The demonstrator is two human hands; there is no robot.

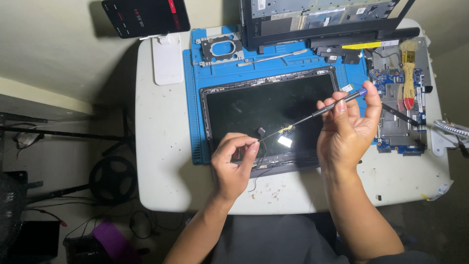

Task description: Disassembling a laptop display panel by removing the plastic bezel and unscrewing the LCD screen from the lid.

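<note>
Right hand [348,128] gripping a screwdriver [312,115], tip meeting the left hand [234,164] pinched at it, both above a laptop screen [271,115] on a blue mat [195,98], white table [161,146], circuit board [398,88] and brush [408,73] right, phone [146,17] on stand, cables on dim floor left.

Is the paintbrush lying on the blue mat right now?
No. The paintbrush lies on the circuit board at the table's right side, off the blue mat.
</note>
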